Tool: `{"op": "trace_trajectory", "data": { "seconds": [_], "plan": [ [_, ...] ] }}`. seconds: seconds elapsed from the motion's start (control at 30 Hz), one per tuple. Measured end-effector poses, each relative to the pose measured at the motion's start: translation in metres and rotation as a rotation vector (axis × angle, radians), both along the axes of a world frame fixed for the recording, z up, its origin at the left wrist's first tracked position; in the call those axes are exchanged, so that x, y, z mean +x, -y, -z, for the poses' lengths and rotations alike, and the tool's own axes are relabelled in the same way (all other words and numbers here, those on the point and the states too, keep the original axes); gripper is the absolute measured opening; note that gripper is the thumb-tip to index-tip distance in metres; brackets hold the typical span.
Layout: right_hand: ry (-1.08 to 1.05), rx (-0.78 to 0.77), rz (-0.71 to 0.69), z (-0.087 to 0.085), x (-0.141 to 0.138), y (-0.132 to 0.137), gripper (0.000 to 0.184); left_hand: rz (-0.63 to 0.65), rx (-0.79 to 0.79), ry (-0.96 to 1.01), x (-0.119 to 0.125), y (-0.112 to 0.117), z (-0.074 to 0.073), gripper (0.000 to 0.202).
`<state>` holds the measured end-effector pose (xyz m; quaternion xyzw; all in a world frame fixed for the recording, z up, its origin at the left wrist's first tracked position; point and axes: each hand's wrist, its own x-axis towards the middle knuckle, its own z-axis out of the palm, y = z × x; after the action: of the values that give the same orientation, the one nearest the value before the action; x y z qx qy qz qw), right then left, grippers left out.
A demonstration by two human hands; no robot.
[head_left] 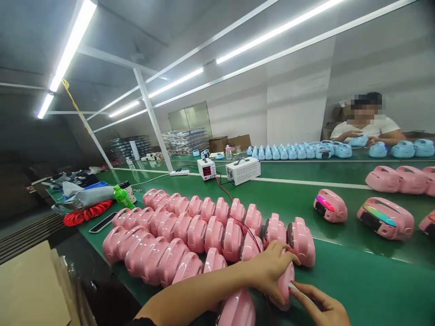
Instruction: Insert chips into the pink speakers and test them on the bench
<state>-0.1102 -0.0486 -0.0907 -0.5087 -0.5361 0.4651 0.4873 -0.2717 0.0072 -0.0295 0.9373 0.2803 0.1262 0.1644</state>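
Observation:
My left hand (270, 271) is wrapped over a pink plastic speaker shell (286, 281) lying on the green bench (356, 280) near the front edge. My right hand (321, 304) is beside it at the lower right, fingers pinched against the shell's end; what they pinch is hidden. Several more pink shells (190, 231) stand in packed rows just left of and behind my hands. A red and black wire (238, 213) runs across them toward the shell I hold.
Two lit pink speakers (330, 206) (385, 218) lie to the right. A power supply (206, 169) and a white box (243, 170) stand behind. Blue shells (299, 151) line the far bench, where another person (369, 127) sits. A green bottle (121, 196) and red coiled cables (86, 213) lie left.

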Motion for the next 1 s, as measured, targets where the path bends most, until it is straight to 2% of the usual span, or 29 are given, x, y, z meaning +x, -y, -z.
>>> {"op": "trace_trajectory", "data": {
  "seconds": [0.13, 0.23, 0.3, 0.33, 0.43, 0.5, 0.6, 0.7, 0.8, 1.0],
  "plan": [
    [0.048, -0.016, 0.012, 0.0, 0.013, 0.001, 0.036, 0.007, -0.017, -0.012, -0.004, -0.002, -0.003, 0.092],
    [0.064, -0.022, 0.212, -0.01, 0.048, -0.001, 0.036, -0.028, -0.058, -0.011, -0.008, 0.004, -0.012, 0.097],
    [0.046, -0.01, 0.362, -0.02, 0.073, -0.01, 0.035, -0.036, -0.088, -0.044, -0.006, 0.008, -0.024, 0.1],
    [0.033, 0.013, 0.386, -0.025, 0.082, -0.017, 0.034, -0.021, -0.096, -0.049, -0.002, 0.008, -0.032, 0.1],
    [-0.007, 0.092, 0.289, -0.033, 0.093, -0.048, 0.031, -0.005, -0.053, 0.064, 0.018, -0.01, -0.053, 0.097],
    [-0.024, 0.105, 0.249, -0.031, 0.089, -0.071, 0.031, -0.08, -0.031, 0.118, 0.036, -0.035, -0.06, 0.106],
    [-0.052, 0.11, 0.218, -0.019, 0.079, -0.095, 0.033, -0.169, -0.11, -0.068, 0.06, -0.076, -0.055, 0.13],
    [-0.075, 0.126, 0.185, -0.008, 0.076, -0.102, 0.033, -0.144, -0.169, -0.205, 0.07, -0.099, -0.042, 0.13],
    [-0.083, 0.139, 0.153, -0.004, 0.079, -0.101, 0.029, -0.118, -0.177, -0.207, 0.069, -0.102, -0.035, 0.122],
    [-0.045, 0.12, 0.086, -0.009, 0.084, -0.101, 0.03, -0.134, -0.199, -0.217, 0.067, -0.093, -0.041, 0.117]
  ]
}}
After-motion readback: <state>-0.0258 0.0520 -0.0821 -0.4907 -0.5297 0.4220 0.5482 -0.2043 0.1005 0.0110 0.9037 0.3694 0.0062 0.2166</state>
